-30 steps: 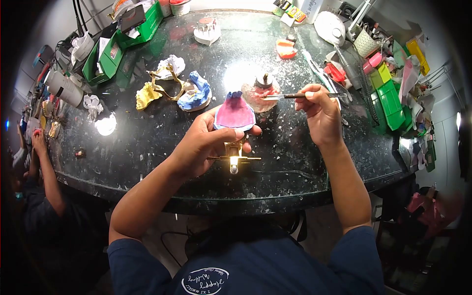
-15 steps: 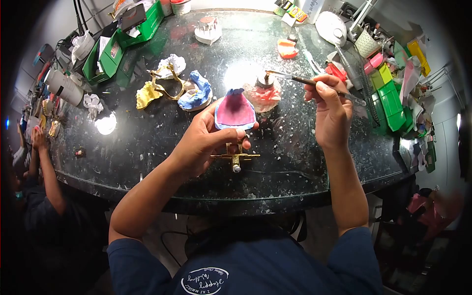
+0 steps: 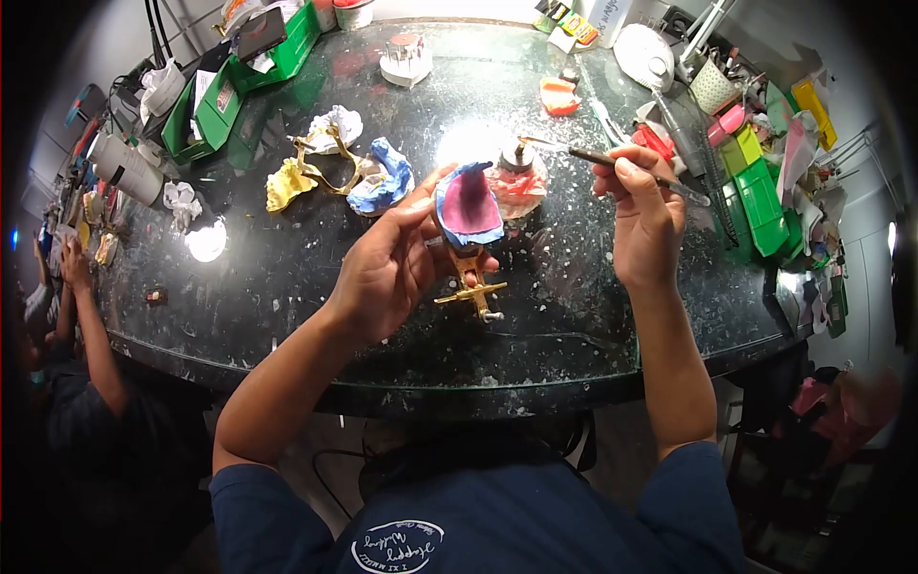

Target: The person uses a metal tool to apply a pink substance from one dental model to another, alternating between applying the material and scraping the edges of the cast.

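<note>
My left hand (image 3: 387, 268) grips a brass articulator (image 3: 471, 287) that carries a blue dental cast covered by a pink wax plate (image 3: 469, 204), tilted toward the right. My right hand (image 3: 639, 215) pinches a thin metal wax knife (image 3: 612, 160) like a pen. Its tip reaches left to the wick of a small glass spirit lamp (image 3: 517, 180) standing just behind the cast.
The dark round table (image 3: 316, 258) holds a blue cast (image 3: 381, 182) and a yellow cast (image 3: 284, 184) with brass frames at the left, green bins (image 3: 218, 96) far left, an orange wax piece (image 3: 557, 96), and tools and coloured boxes (image 3: 755, 182) at the right. Another person's arm (image 3: 91, 325) works at the left edge.
My left hand turned the cast from flat to tilted on its side. My right hand lifted the knife from beside the cast up to the lamp's wick.
</note>
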Available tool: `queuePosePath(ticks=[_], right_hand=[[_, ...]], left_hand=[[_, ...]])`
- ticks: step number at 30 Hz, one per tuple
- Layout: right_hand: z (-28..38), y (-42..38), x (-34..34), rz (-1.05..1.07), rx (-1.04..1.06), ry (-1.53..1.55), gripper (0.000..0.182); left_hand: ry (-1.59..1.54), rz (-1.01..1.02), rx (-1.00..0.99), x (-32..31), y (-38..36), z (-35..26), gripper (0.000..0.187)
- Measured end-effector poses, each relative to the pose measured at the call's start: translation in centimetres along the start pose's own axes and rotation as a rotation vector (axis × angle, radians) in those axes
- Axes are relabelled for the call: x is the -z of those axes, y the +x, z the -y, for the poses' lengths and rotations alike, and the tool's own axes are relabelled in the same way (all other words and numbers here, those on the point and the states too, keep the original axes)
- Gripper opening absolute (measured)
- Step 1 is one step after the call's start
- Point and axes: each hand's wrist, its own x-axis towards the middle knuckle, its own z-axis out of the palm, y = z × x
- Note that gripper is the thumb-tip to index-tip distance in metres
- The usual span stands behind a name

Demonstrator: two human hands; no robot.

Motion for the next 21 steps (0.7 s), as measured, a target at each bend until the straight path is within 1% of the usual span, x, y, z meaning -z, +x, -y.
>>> queuePosePath(ticks=[4, 7, 13, 19, 21], right_hand=[[-0.17, 0.03, 0.27, 0.015, 0.004, -0.027, 0.015], [-0.26, 0.08, 0.39, 0.023, 0.008, -0.025, 0.015], [-0.17, 0.04, 0.32, 0.016, 0.01, -0.029, 0.015], [0.01, 0.01, 0.05, -0.003, 0.013, -0.006, 0.013], [-0.01, 0.01, 0.05, -0.001, 0.012, -0.003, 0.012]], left_hand=[[0.012, -0.063, -0.067, -0.77, 0.02, -0.04, 0.053], [0.12, 0.005, -0.056, -0.18, -0.08, -0.32, 0.055], [0.336, -0.106, -0.119, -0.31, -0.15, -0.21, 0.049], [0.549, -0.136, -0.243, 0.18, -0.15, -0.23, 0.049], [0.555, -0.149, -0.269, 0.13, -0.17, -0.1, 0.049]])
